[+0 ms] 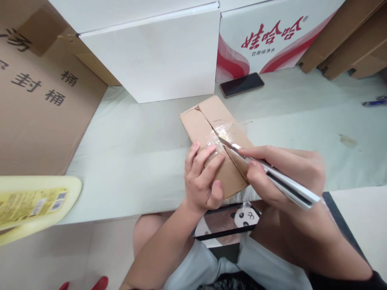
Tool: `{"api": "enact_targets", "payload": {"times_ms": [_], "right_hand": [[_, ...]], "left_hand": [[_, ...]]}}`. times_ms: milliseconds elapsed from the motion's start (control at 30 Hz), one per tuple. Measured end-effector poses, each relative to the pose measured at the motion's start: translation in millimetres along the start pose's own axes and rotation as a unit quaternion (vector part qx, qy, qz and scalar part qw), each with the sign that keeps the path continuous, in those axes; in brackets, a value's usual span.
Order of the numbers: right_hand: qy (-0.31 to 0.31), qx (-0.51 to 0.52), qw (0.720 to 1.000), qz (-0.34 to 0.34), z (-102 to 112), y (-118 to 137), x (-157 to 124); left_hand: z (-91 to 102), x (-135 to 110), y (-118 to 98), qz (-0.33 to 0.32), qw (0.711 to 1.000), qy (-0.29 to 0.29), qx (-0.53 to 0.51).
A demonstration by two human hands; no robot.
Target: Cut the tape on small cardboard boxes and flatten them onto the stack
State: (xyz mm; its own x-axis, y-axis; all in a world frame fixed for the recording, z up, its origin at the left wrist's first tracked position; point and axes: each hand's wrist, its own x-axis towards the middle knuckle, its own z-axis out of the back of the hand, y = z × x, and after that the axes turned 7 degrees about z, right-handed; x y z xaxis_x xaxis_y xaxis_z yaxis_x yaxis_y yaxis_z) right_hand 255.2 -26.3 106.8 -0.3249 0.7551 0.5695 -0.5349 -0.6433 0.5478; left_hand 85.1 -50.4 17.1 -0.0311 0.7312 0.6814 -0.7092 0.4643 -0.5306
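A small brown cardboard box (208,119) lies at an angle on the pale green tabletop. Clear tape (223,132) crosses the middle of its top, over the seam between the flaps. My left hand (204,177) grips the box's near left side, its bent fingers pressing on the top beside the tape. In my right hand (281,169) is a silver-white utility knife (290,187), held like a pen with my fingers closed round it. Its blade is out, and the tip touches the seam at the tape, just beyond my left fingertips.
A black phone (242,84) lies behind the box, before a white printed carton (269,40) and a plain white carton (157,60). At left stand a large brown carton (39,121) and a pale yellow container (69,189). A blue pen (373,103) lies far right.
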Motion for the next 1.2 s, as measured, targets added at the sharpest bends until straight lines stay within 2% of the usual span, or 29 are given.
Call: {"api": "enact_targets", "payload": {"times_ms": [167,267,500,600,733,867,1067,1200], "right_hand": [[0.026,0.003,0.999,0.024,-10.5,-5.7,4.2],[0.022,0.008,0.999,0.032,-14.3,-9.1,6.3],[0.071,0.016,0.997,0.002,4.4,-2.3,1.2],[0.062,0.018,0.998,0.015,9.8,-0.4,-1.9],[0.053,0.013,0.998,0.017,4.3,-3.0,0.6],[0.07,0.017,0.997,0.019,-0.9,-3.5,3.9],[0.012,0.017,0.999,-0.047,11.5,5.4,-7.4],[-0.016,0.022,1.0,-0.003,14.8,0.5,-10.9]], "left_hand": [[-1.5,-0.2,0.8,0.003,1.0,0.0,-0.01],[-2.2,-0.4,1.1,0.001,1.0,-0.001,-0.013],[-1.2,-0.2,-0.3,-0.001,1.0,0.001,0.008],[-1.3,-0.6,-0.6,0.001,1.0,0.002,0.002],[-2.3,-1.0,-0.3,0.005,1.0,0.0,-0.005],[-2.3,0.0,-0.4,0.001,1.0,0.001,-0.011],[-1.6,0.3,-0.9,0.002,1.0,-0.003,-0.002],[-2.0,0.1,-1.4,0.006,1.0,-0.002,-0.001]]}}
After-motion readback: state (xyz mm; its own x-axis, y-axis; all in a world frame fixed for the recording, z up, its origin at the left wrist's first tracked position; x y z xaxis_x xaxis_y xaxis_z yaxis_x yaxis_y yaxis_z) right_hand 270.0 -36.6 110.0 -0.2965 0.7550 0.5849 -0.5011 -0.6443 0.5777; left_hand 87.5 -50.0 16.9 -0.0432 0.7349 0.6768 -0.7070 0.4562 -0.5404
